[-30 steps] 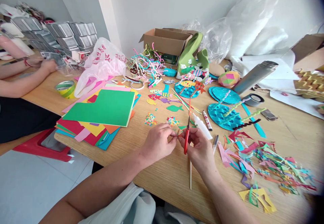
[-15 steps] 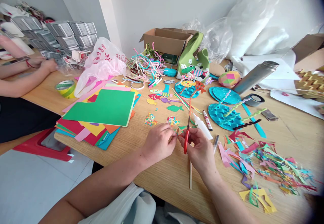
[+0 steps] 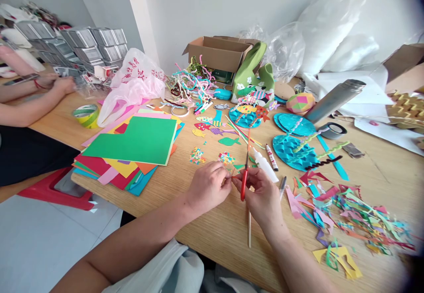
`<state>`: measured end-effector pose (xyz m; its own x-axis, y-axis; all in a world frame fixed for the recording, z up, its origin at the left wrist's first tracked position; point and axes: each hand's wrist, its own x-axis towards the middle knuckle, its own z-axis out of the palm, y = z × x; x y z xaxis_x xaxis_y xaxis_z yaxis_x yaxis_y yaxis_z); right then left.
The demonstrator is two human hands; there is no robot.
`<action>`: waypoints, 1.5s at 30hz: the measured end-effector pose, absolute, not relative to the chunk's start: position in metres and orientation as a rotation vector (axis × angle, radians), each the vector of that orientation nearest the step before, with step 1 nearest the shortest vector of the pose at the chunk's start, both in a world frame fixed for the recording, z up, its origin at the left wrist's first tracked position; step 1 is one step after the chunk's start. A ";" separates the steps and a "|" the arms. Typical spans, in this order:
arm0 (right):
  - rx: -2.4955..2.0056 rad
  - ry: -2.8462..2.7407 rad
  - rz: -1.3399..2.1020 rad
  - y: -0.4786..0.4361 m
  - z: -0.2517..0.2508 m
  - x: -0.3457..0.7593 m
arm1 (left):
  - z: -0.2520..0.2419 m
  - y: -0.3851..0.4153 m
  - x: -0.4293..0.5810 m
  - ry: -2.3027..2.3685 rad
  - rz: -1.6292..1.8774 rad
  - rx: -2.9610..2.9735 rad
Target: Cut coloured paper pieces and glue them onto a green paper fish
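Note:
My right hand point(image 3: 263, 193) holds red-handled scissors point(image 3: 244, 183), their blades pointing away from me. My left hand point(image 3: 209, 186) is closed in a pinch, its fingertips almost meeting those of the right. A small scrap of orange paper point(image 3: 234, 176) shows between the fingertips; much of it is hidden. Just beyond my hands lie two little heaps of paper confetti point(image 3: 197, 156) and a green paper fish point(image 3: 229, 141). Several decorated paper fish point(image 3: 201, 126) lie farther back. A white glue bottle point(image 3: 265, 165) and a marker point(image 3: 272, 157) lie beside my right hand.
Coloured paper sheets point(image 3: 132, 140) are stacked at left, near yellow tape point(image 3: 85, 115). Paper offcuts point(image 3: 351, 213) spread at right. Blue craft discs point(image 3: 294, 151), a steel flask point(image 3: 336, 100), pipe cleaners point(image 3: 192, 83) and a cardboard box point(image 3: 215, 52) stand behind. Another person's hands point(image 3: 56, 85) rest at far left.
The scrap at my fingertips has shifted slightly and shows more orange now. My hands and the scissors stay in almost the same place.

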<state>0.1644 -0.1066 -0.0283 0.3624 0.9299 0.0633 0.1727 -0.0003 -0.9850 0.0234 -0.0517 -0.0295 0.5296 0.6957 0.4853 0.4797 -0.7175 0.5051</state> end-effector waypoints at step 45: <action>-1.433 -0.914 0.995 -0.104 -0.021 0.164 | -0.027 -0.052 0.024 1.002 1.003 2.388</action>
<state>0.1640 -0.1038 -0.0209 0.3463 0.9345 -0.0828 0.0033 -0.0895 -0.9960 0.0245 -0.0515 -0.0272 0.4963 0.7287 0.4719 0.4712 -0.6826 0.5586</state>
